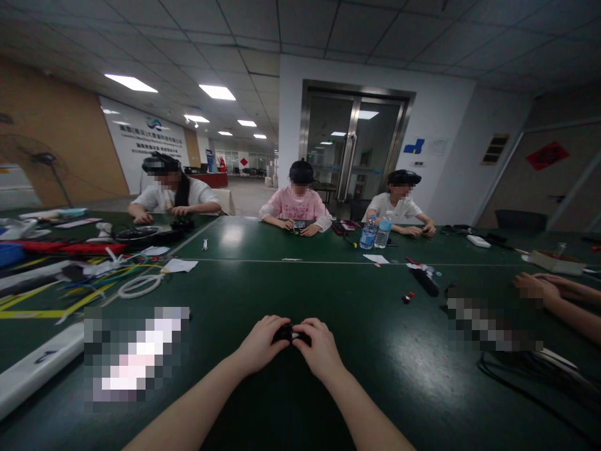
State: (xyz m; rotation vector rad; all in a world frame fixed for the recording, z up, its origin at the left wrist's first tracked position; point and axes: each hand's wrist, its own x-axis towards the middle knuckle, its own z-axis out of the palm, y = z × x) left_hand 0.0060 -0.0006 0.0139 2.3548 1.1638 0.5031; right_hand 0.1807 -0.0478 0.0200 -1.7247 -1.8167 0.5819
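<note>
My left hand (263, 341) and my right hand (318, 347) meet over the near middle of the green table (225, 376). The fingers of both are closed around a small black object (283, 332), which shows between the fingertips. A pale spot appears on it near the right thumb. Fingers cover most of it, so I cannot tell its kind, nor whether it is one piece or two held together.
To the left lie a white power strip (42, 369), a white cable coil (139, 286) and loose wires. Right of my hands are a small red-and-black piece (407, 297) and black cables (521, 385). Two water bottles (369, 233) stand farther back. Several people sit around the table.
</note>
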